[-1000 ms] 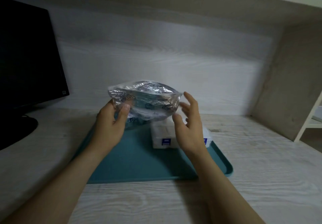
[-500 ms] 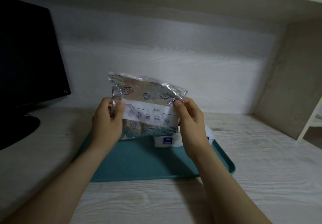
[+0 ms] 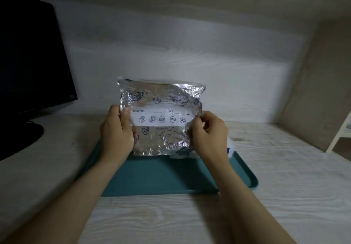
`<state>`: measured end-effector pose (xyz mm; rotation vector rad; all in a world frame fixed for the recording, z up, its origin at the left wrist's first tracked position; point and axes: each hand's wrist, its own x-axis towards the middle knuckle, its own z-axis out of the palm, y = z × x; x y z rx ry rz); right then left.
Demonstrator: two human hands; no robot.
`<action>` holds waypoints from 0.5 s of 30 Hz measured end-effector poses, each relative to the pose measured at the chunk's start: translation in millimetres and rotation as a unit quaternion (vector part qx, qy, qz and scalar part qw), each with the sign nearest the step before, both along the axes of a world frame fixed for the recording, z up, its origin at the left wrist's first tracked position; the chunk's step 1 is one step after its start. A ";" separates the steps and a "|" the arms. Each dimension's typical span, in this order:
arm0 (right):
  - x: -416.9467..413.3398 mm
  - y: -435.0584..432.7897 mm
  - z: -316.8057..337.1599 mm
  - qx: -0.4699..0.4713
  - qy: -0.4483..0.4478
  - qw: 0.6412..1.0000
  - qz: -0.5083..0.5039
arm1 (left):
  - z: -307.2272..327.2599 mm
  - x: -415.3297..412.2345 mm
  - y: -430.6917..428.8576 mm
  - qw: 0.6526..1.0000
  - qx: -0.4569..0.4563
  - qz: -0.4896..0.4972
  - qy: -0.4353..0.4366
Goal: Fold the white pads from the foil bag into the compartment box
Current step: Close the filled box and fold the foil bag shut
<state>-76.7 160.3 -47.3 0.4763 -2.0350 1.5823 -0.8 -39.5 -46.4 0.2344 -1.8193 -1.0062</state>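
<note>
Left hand (image 3: 116, 129), right hand (image 3: 209, 135) bare (forearms (image 3: 81, 196) likewise).

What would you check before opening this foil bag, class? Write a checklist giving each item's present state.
1. Left hand grips foil bag by its side: ok.
2. Right hand pinches the other side: ok.
3. Bag upright, label facing the person: ok.
4. Top seal open: cannot tell.
5. White pads inside: cannot tell; foil hides them.
6. Compartment box on teal tray ready: cannot tell; mostly hidden behind bag.
</note>
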 end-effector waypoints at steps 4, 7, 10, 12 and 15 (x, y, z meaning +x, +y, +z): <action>-9.7 -0.1 12.1 0.029 0.021 0.997 -0.066 | -2.7 -5.4 3.8 1.000 0.027 -0.015 0.003; -17.8 2.4 29.8 -0.003 0.014 0.995 -0.095 | -15.6 -19.1 -0.9 0.998 -0.009 0.013 -0.066; -44.0 -0.1 38.9 -0.013 0.008 0.988 -0.154 | -26.4 -23.9 2.8 0.975 -0.092 0.060 -0.191; -66.7 -3.7 40.1 -0.016 -0.004 0.982 -0.186 | -31.8 -25.9 4.5 0.949 -0.143 0.022 -0.280; -85.2 -12.6 41.9 -0.019 -0.018 0.979 -0.202 | -40.7 -28.8 4.7 0.893 -0.235 -0.028 -0.383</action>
